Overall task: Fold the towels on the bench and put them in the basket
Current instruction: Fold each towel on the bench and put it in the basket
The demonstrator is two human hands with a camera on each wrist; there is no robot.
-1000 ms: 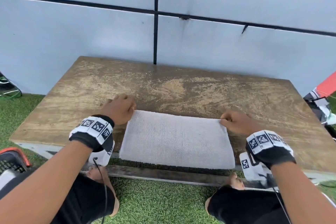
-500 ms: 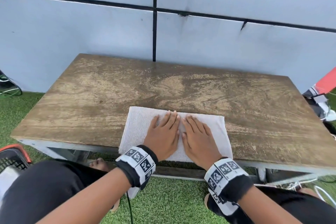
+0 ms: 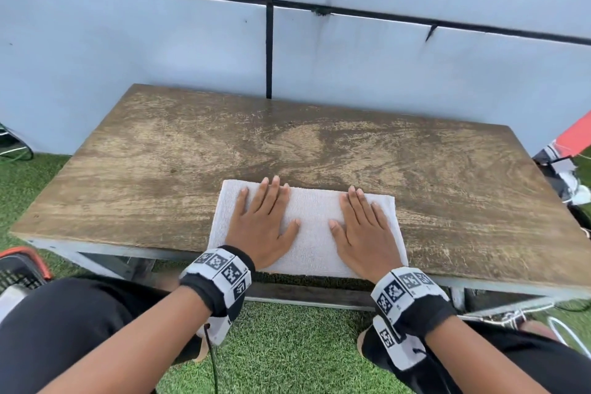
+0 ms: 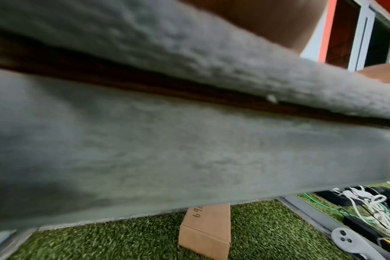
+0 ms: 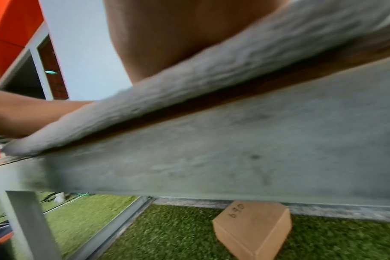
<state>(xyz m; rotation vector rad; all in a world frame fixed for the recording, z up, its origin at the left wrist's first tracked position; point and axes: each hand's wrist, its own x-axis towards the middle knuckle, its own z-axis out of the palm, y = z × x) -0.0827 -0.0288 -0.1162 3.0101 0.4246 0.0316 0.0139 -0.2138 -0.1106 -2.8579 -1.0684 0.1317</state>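
A white towel (image 3: 315,227), folded to a rectangle, lies at the near edge of the wooden bench (image 3: 287,150) and overhangs it slightly. My left hand (image 3: 260,217) lies flat on the towel's left half, fingers straight and spread. My right hand (image 3: 364,227) lies flat on its right half, fingers straight. In the left wrist view the towel's edge (image 4: 211,58) shows close up over the bench's grey frame (image 4: 189,149), with the palm above. The right wrist view shows the same towel edge (image 5: 189,82) under the palm. The basket (image 3: 19,269), black with an orange rim, sits on the grass at lower left.
A pale panelled wall (image 3: 287,41) stands right behind the bench. A cardboard box (image 5: 254,228) sits on the artificial grass under the bench. Cables and gear (image 4: 367,207) lie on the ground to the right. My knees in black trousers are below the bench edge.
One second ago both hands held the towel's far corners. Then they pressed flat side by side at its middle. Now they have slid apart, each toward its own end.
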